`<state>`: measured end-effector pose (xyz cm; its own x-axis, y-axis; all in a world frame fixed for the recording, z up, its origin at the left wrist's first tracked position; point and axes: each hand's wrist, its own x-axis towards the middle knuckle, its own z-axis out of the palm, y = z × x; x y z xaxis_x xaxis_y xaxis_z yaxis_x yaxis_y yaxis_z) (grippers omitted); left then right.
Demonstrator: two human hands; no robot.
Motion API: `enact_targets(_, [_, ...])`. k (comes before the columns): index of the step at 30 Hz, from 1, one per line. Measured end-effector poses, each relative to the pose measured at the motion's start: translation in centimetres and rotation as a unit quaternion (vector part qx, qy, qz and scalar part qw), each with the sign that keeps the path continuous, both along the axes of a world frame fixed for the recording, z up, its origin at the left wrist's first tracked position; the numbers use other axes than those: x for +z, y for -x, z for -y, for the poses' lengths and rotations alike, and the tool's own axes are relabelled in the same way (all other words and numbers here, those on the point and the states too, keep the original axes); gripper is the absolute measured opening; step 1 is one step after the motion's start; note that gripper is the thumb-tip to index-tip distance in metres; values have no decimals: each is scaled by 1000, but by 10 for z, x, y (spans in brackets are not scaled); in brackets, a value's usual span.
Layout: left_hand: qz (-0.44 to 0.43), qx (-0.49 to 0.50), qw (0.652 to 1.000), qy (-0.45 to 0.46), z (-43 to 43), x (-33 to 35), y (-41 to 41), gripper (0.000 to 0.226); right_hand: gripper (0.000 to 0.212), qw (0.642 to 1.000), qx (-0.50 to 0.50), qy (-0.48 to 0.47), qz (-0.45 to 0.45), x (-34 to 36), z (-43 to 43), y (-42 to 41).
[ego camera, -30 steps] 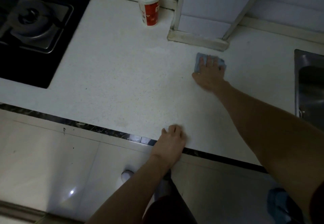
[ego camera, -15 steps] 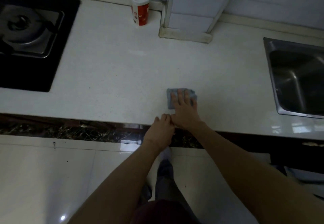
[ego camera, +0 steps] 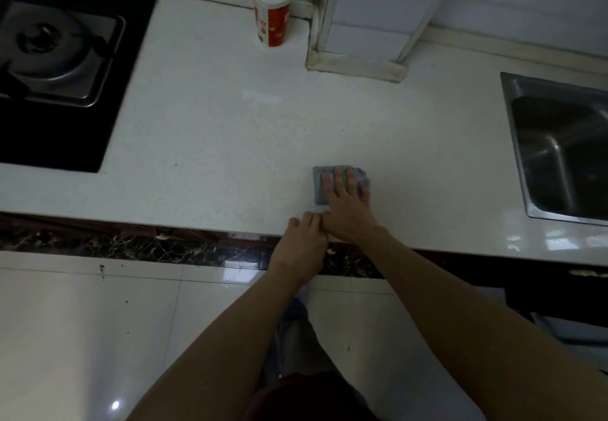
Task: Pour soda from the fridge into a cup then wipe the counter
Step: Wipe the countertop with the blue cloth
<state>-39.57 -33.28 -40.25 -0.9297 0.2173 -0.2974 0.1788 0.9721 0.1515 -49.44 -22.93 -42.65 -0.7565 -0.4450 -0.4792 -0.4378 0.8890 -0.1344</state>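
Cloth [ego camera: 317,190] under flat right hand [ego camera: 346,213], left hand [ego camera: 302,243] at counter [ego camera: 197,144] edge.

The left forearm [ego camera: 230,338] and right forearm [ego camera: 460,305] are left bare. A dark maroon garment [ego camera: 306,397] is worn, and grey trousers [ego camera: 292,335] are seen below.

table [ego camera: 214,131]: white speckled stone look, smooth, mostly matt, sheen near the sink [ego camera: 539,157], which is brushed steel. cloth [ego camera: 318,188]: soft matt fabric. cup [ego camera: 272,15]: printed paper. hob [ego camera: 65,137]: glossy black glass, dull metal burner tray [ego camera: 82,68]. floor [ego camera: 82,322]: glossy tile.
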Motion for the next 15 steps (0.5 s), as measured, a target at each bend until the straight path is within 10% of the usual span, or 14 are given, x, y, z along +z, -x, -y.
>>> enact_targets(15, [65,-2,998,8,2,9,30,32,83,999,17,-34,10,-4,60,213])
